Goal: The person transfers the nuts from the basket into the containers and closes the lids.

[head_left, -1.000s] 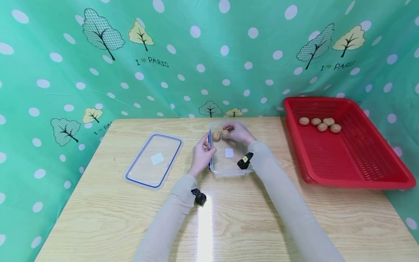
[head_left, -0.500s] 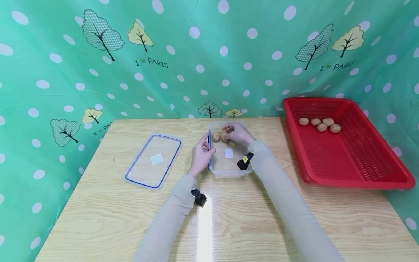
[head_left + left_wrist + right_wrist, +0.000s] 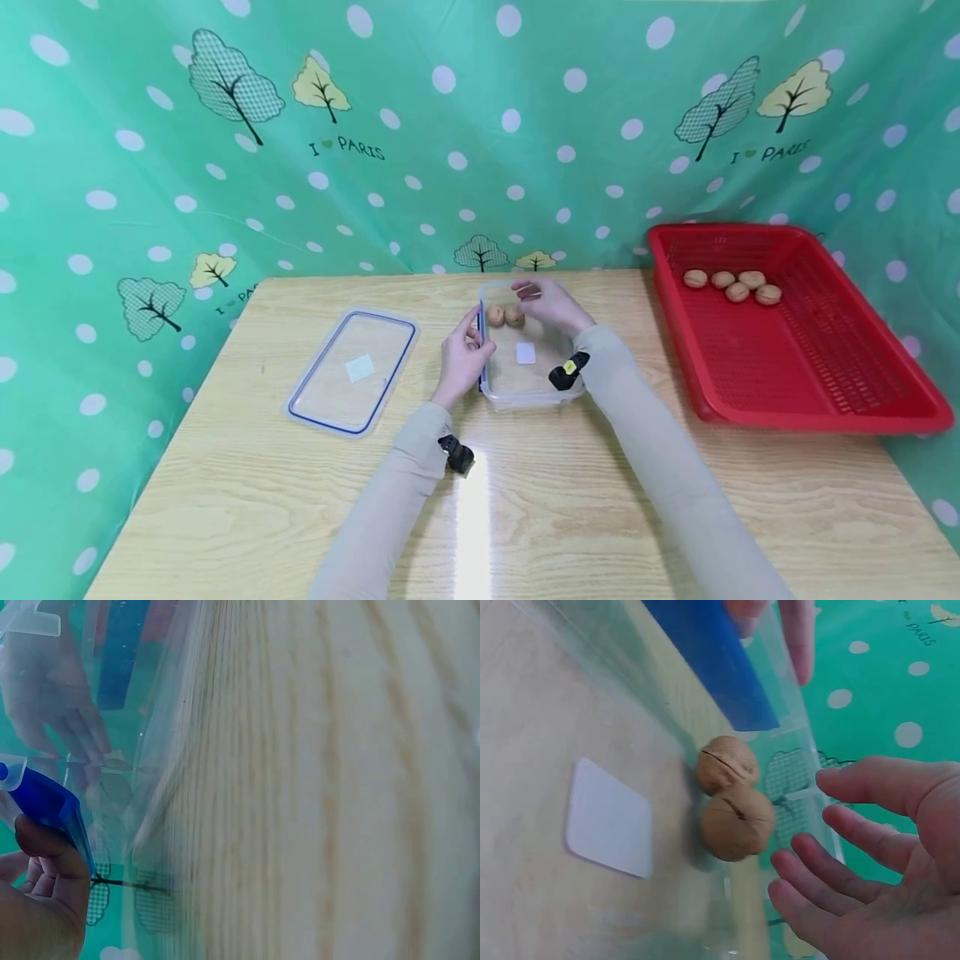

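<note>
Walnuts, two round brown ones [image 3: 735,796], are sitting snug against each other at the far left of a clear rectangular plastic box [image 3: 528,398]. My right hand [image 3: 551,306] is just beside them, fingers loosely spread, while my left [image 3: 462,354] is pinching the box's blue plastic side flap [image 3: 46,796]. Five more brown walnuts [image 3: 737,292] are over in the red plastic basket [image 3: 697,400].

The head view looks down toward twelve o'clock across the surface [image 3: 240,500]. Close-up wrist views share the clear box [image 3: 527,398].
</note>
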The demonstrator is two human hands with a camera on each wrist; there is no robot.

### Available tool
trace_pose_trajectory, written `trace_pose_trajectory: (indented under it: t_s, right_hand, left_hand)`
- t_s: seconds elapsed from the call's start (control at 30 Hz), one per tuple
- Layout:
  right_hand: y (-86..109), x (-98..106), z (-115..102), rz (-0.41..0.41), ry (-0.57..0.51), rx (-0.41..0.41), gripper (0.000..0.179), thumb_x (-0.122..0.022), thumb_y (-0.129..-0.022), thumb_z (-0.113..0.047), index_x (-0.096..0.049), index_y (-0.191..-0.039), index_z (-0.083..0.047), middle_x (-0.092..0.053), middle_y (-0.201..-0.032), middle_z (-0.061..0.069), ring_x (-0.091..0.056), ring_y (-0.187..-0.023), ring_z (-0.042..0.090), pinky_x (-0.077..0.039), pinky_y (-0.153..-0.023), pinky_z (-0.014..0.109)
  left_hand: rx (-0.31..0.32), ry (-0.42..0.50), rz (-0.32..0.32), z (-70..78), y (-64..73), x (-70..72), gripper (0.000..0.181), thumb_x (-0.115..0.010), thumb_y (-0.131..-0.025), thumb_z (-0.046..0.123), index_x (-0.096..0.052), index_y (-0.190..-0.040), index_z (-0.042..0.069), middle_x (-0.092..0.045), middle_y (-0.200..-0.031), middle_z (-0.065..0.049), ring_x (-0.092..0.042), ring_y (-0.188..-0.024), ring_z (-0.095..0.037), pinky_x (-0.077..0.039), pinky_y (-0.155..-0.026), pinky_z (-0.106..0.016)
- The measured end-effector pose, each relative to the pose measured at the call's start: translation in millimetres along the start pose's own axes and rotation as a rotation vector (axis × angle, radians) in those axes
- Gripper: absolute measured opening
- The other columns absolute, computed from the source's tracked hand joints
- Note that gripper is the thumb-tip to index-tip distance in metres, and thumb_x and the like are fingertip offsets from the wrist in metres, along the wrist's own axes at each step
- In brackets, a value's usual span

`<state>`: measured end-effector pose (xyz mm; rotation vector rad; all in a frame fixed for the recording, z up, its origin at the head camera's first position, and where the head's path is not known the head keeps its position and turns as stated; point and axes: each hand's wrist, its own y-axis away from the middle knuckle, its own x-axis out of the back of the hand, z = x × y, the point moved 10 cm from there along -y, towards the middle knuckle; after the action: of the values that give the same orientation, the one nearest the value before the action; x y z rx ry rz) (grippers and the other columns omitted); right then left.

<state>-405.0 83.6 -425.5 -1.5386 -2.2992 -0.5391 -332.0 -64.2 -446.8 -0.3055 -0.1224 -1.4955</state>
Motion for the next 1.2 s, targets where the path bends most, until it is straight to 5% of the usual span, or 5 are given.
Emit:
trace_pose_trajectory:
  t_s: [0.23,1.2]
  right_hand:
    - [11.0,7,-18,-0.021,0.012,0.053,0.048,-0.061,-0.088,-0.003,-0.05,-0.134,0.0,-0.05,-0.134,0.024,-0.047,-0.122,0.035,-0.037,-0.104,0.048]
    - [47.3,32,-37,-0.07,-0.02,0.142,0.044,-0.06,-0.093,-0.006,-0.049,-0.134,0.006,-0.051,-0.131,0.021,-0.052,-0.117,0.037,-0.041,-0.1,0.047]
  left_hand:
    - [-0.008,-0.003,-0.001,-0.3,-1.1,0.7,0.069,-0.061,-0.079,-0.005,-0.044,-0.145,0.008,-0.051,-0.083,-0.004,-0.041,-0.056,-0.007,-0.036,-0.048,-0.016]
    - [-0.017,-0.001,-0.01,-2.9,-0.9,-0.4,0.07,-0.062,-0.08,-0.004,-0.043,-0.146,0.01,-0.05,-0.083,-0.003,-0.04,-0.054,-0.006,-0.037,-0.048,-0.017]
